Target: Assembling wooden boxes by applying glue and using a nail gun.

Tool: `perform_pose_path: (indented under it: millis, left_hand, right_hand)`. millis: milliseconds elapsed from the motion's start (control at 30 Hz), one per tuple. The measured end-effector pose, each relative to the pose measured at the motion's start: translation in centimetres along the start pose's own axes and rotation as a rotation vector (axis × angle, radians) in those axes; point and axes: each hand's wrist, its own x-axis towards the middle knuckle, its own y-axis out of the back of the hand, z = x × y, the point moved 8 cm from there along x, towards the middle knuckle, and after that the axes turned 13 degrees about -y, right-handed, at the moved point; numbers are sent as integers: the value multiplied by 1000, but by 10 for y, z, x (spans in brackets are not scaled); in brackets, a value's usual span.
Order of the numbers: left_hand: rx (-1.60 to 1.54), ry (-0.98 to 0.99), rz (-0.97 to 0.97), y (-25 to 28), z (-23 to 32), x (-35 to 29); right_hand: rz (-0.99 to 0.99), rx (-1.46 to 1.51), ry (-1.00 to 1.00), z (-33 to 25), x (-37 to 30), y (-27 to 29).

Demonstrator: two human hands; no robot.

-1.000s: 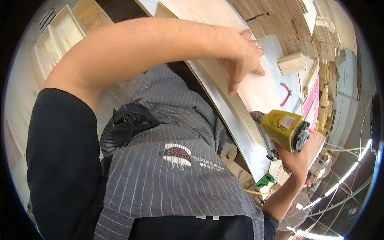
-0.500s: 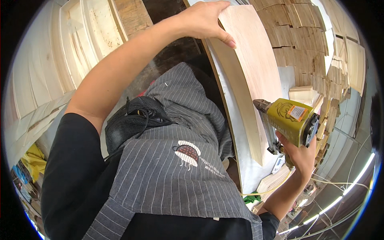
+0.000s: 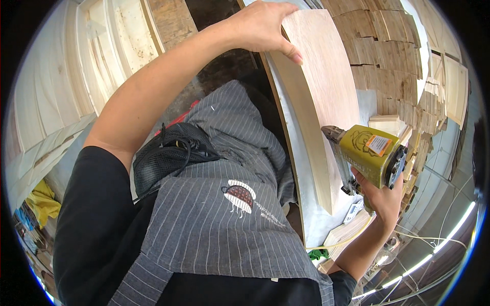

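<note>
A long pale wooden piece, with a broad top face and a side board along its near-left edge, lies on a light-topped workbench. My left hand grips its far end, the thumb bent over the top edge and the other fingers partly hidden behind it. In my right hand is an olive-green nail gun with an orange-and-white label. The gun's nose is at the top face, toward the near end of the wood; whether the tip touches cannot be made out.
Stacks of thin wooden slats line the bench's far right. A yellow hose runs near my right forearm, beside a small white device and more wooden pieces. Wooden trays stand at the left.
</note>
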Motion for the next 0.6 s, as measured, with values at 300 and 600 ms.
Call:
perform_pose_path:
  millis: [300,600]
  left_hand:
    - [61,-47,60,-14,-15,6]
    - [100,-70,131,-9,-11,2]
  right_hand:
    - [22,-54,175,-29,5,-1]
    - [37,-55,197,-42,7,-3]
